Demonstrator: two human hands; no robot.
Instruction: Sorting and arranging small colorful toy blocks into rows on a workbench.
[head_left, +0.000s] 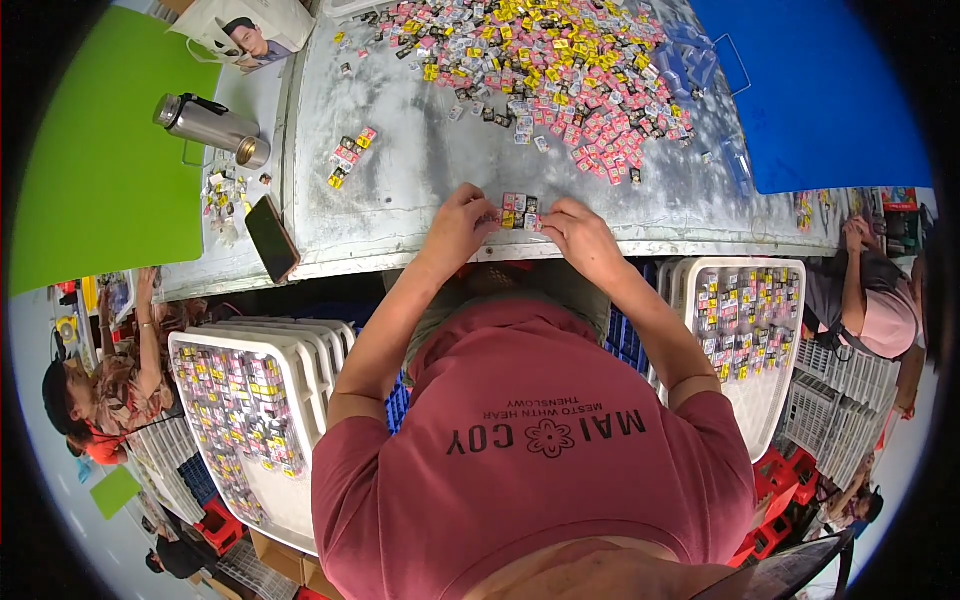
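Note:
Near the front edge of the metal table, a short double row of small block-shaped pieces [520, 211] in yellow, black, white and pink lies between my hands. My left hand [462, 228] is closed at the row's left end, with a few more of the small pieces at its fingertips. At the opposite end, my right hand [588, 240] pinches the row's edge between thumb and fingers. Further left on the table lies a separate small strip of the same pieces [350, 158]. A large loose heap of them [560, 70] spreads across the far side.
A phone [271, 238], a steel thermos [210, 127] and a paper bag [245, 35] are at the left. White trays of grouped pieces stand beside me, left [300, 500] and right [740, 400]. Green and blue panels flank the table. Other people work at both sides.

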